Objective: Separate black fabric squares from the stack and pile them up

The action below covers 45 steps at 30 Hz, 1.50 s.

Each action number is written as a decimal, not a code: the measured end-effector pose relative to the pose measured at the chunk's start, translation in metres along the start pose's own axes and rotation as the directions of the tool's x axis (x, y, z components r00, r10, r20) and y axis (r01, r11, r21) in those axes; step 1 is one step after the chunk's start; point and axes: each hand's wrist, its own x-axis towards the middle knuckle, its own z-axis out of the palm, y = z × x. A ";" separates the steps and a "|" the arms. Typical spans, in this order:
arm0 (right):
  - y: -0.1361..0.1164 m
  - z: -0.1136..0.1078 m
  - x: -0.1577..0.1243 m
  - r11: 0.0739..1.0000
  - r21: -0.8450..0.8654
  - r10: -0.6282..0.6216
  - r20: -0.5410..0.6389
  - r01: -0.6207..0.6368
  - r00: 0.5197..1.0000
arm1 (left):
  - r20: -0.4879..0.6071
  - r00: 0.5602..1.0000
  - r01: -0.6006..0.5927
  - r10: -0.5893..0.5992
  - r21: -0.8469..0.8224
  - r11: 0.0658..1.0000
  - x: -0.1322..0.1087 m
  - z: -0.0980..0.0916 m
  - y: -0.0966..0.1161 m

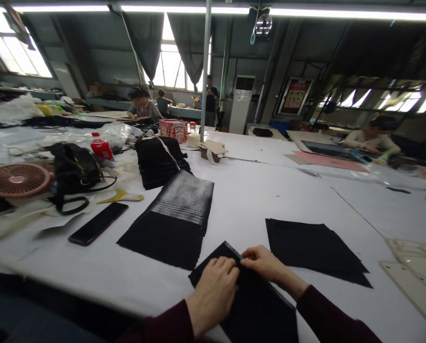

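Observation:
A black fabric piece [259, 305] lies on the white table in front of me, with a greyish strip along its upper right edge. My left hand [216, 290] bears down on its left part, fingers curled and held together. At the strip, near the top corner, my right hand [261, 262] pinches the edge between thumb and fingers. Just beyond my left hand is a fanned stack of black pieces [163, 238], its rear part whitish and striped. Right of my right hand lies another small pile of black fabric pieces [313, 245].
Left on the table are a phone [98, 224], a yellow-handled tool [122, 196], a black bag [75, 166], a pink fan [18, 180] and a red bottle [101, 146]. Beige templates [413, 281] lie at right. A pole [205, 71] rises behind. Several people work farther back.

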 end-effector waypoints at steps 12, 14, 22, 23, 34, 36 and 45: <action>0.010 0.080 0.012 0.859 -0.460 -0.439 -0.435 0.226 0.786 | 0.008 1.000 -0.004 0.002 0.236 0.972 0.010 -0.005 -0.053; 0.021 0.086 0.015 0.767 -0.579 -0.583 -0.449 0.276 0.678 | 0.037 0.998 -0.061 0.052 0.292 0.955 0.013 -0.004 -0.061; 0.022 0.089 0.016 0.546 -0.762 -0.779 -0.310 0.347 0.545 | -0.101 0.992 -0.043 0.077 0.304 0.952 0.010 0.010 -0.073; 0.020 0.089 0.015 0.529 -0.775 -0.788 -0.297 0.346 0.539 | -0.115 0.991 -0.036 0.073 0.296 0.955 0.009 0.010 -0.073; 0.022 0.087 0.021 0.397 -0.833 -0.855 -0.183 0.385 0.486 | -0.154 0.988 0.026 0.006 0.208 0.978 0.010 0.016 -0.080; 0.025 0.089 0.022 0.404 -0.832 -0.845 -0.180 0.380 0.504 | -0.162 0.987 0.028 0.005 0.200 0.979 0.011 0.017 -0.081; 0.031 0.085 0.026 0.319 -0.871 -0.871 -0.114 0.373 0.477 | -0.191 0.982 0.043 -0.010 0.168 0.985 0.011 0.015 -0.081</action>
